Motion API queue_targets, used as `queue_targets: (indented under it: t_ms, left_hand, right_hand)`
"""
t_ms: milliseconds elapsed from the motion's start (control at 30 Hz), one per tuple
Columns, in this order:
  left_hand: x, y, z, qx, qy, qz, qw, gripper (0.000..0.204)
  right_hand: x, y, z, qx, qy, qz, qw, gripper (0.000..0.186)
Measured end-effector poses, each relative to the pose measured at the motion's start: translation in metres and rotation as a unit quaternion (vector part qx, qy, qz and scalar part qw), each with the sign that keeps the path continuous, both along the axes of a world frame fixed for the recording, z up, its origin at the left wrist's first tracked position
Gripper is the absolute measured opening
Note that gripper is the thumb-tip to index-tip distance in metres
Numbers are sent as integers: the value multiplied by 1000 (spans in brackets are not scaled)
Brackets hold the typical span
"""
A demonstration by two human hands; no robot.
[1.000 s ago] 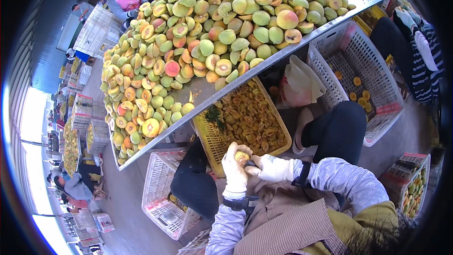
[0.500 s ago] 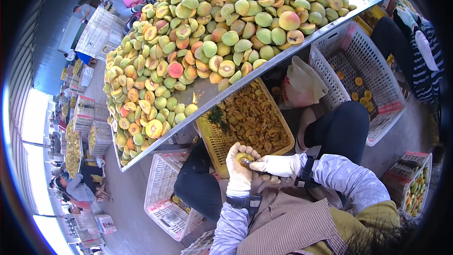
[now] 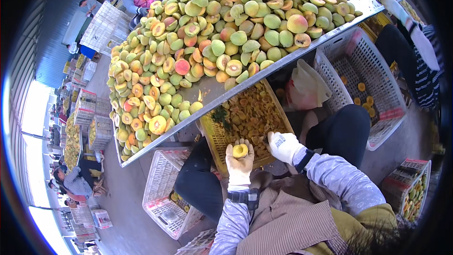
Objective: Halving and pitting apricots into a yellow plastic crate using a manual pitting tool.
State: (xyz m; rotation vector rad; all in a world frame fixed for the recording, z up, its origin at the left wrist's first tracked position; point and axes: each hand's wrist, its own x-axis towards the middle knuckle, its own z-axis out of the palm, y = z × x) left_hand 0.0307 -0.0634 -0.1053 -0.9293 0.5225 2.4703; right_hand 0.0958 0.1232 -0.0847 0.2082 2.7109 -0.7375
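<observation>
My left hand [image 3: 239,167], in a pale glove, is palm up with its fingers curled round a yellow peach half [image 3: 240,150]. The cut side faces up and has a hollow in the middle. To its right my right hand [image 3: 284,147], in a white glove, is closed at the near right edge of the yellow crate [image 3: 211,146]. What its fingers hold is hidden. The crate contains many small orange-brown pieces [image 3: 250,113] and a bit of dark green leaf. Beyond it, a metal-edged table [image 3: 207,89] bears a large heap of green and reddish peach halves [image 3: 217,47].
A white crate [image 3: 160,189] stands by my left leg. On the right, a larger white crate [image 3: 373,75] has a few halves inside, next to a plastic bag [image 3: 309,85]. Another crate of fruit [image 3: 408,189] is at the far right. Co-workers sit left and right of the table.
My right hand has moved off the peach half, to the right and over the crate's edge. The half in my left hand now shows an open hollow; the metal tool tip is no longer visible.
</observation>
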Motion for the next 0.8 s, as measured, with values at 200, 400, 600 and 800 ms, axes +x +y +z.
queue_targets:
  t_ms: [200, 400, 600, 800]
  left_hand:
    - [23, 3, 31, -306, 274, -253, 876, 27]
    - [18, -14, 26, -182, 100, -207, 956, 22]
    - [28, 6, 46, -257, 243, -199, 914, 37]
    - [36, 8, 56, -364, 221, -248, 870, 35]
  right_hand:
    - [6, -12, 33, -290, -56, -27, 955, 43]
    - [5, -2, 22, -223, 54, -19, 973, 43]
    - [16, -13, 20, -125, 178, 48, 975, 33]
    - [9, -13, 24, -19, 141, 50, 989, 21]
